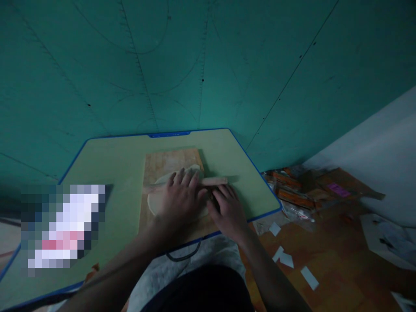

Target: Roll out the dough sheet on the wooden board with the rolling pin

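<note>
A wooden rolling pin lies crosswise over a flattened round of pale dough. Beneath the dough is a wooden board. My left hand is draped over the middle of the pin, its fingers curved across to the far side and hiding part of pin and dough. Close by, my right hand has its fingers apart, with the fingertips at the near side of the pin's right end. Whether they press on the pin is hard to see in the dim light. The two thumbs are close together.
The board rests on a small pale green table with a blue rim, against a green wall. A pixelated bright object is on the table's left. Wrapped packages and white paper pieces lie on the floor at right.
</note>
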The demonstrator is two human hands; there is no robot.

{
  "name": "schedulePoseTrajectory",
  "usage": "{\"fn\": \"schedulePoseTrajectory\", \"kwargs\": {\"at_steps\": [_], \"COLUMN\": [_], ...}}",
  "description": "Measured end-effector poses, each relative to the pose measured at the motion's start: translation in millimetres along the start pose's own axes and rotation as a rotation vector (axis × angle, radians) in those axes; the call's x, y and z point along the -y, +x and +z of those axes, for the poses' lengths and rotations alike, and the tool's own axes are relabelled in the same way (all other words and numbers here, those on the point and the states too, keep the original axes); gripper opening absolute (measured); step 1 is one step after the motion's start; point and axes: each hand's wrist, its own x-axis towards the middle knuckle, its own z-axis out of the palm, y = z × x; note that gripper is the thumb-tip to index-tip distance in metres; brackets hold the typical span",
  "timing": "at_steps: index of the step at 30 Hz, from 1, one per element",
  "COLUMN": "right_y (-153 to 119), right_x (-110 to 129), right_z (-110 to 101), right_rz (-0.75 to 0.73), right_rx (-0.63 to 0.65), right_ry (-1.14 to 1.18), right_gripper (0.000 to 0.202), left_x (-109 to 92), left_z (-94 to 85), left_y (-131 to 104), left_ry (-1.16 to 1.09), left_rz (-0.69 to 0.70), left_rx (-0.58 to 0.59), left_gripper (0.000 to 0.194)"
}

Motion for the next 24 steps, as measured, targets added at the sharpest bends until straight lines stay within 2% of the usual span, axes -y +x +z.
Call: {"fn": "schedulePoseTrajectory", "kwargs": {"at_steps": [3,6,8,10,13,16,18,21,24], "right_y": [-1,-2,-2,-1,0,0,1,0,-1], "right_x": [-1,-3,-4,-3,-1,1,1,0,-1], "right_z": [3,7,7,7,4,2,2,4,6], "right_rz": [0.012,0.04,0.048,0.048,0.055,0.055,0.05,0.044,0.027], "right_rx": [-0.025,-0.023,-0.007,-0.003,-0.004,0.004,0.005,-0.018,-0.038], "right_ry": [-0.004,-0.006,0.01,0.028,0.044,0.058,0.062,0.05,0.031], "right_gripper": [0.032,0.034,0.034,0.034,0.034,0.032,0.03,0.029,0.031], "left_x": [17,39,51,59,61,52,44,37,41], "left_z": [2.6,6.4,8.9,11.0,11.7,8.2,5.2,4.1,7.7], "left_y": [28,61,71,68,46,17,6,16,53], "left_ry": [0.039,-0.009,-0.036,-0.04,-0.04,-0.008,0.026,0.031,-0.02], "left_rz": [-0.094,-0.013,0.057,0.088,0.096,0.095,0.071,-0.02,-0.054], "left_rx": [0.021,0.011,0.007,0.018,0.017,-0.004,0.004,0.053,0.074], "left_gripper": [0.05,0.048,0.045,0.044,0.045,0.054,0.059,0.06,0.056]}}
